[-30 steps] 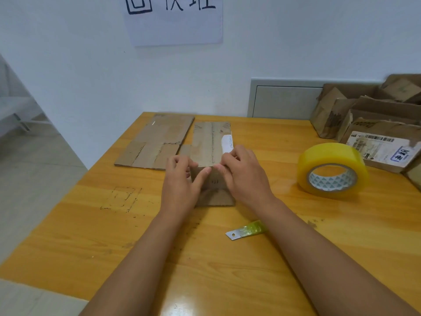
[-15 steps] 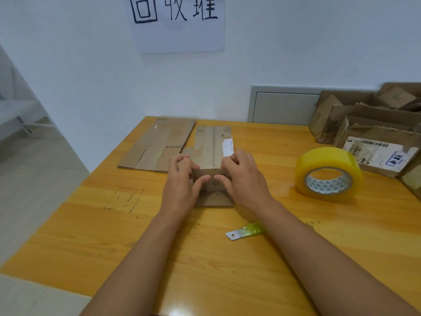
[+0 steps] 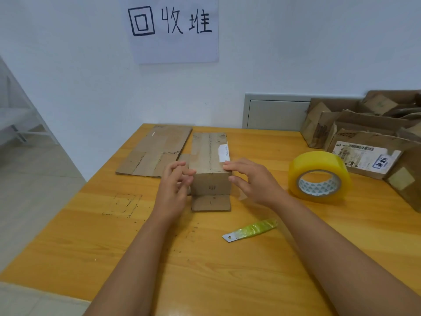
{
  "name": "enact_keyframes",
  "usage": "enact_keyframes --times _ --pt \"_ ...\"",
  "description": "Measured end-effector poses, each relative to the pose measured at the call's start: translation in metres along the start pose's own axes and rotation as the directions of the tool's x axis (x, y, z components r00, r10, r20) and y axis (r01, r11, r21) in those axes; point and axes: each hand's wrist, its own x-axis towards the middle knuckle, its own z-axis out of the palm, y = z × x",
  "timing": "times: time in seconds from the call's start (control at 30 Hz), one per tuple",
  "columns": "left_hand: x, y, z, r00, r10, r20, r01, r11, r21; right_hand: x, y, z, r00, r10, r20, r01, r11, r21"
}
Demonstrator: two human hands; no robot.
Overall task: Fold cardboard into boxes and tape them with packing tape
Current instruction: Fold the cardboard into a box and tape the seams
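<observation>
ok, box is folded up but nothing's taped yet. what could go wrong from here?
1. The small brown cardboard box is steadied only by the left hand and right hand at its sides; its front flap lies open on the table, so letting go may let it spring apart.
2. The yellow packing tape roll sits off to the right; reaching for it frees one side.
3. The green-wrapped bare blade lies by the right forearm and could nick it.

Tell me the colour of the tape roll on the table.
Yellow, see-through tape roll on a white core with a grey triangle pattern; head view.

brown box point(image 3: 210, 169), yellow tape roll point(image 3: 319, 176), orange table point(image 3: 227, 270)
</observation>
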Motion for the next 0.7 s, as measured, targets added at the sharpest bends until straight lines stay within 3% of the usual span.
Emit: enact_keyframes --times 0.23,0.53,0.7 --pt "-0.001 -0.007 -0.004 0.999 0.033 0.04 -0.034 0.999 0.015 -0.006 0.006 0.008 0.998 -0.036 -0.06 0.036 0.999 0.009" --pt "0.001 -0.006 0.007 0.993 0.039 -0.108 -0.033 0.998 0.056 -0.005 0.007 0.003 0.999 0.013 -0.038 -0.011 0.998 0.063" --pt "0.002 0.001 0.014 0.982 0.027 -0.188 -0.011 0.996 0.086 -0.003 -0.004 0.018 0.968 0.01 -0.251 -0.002 0.999 0.032"
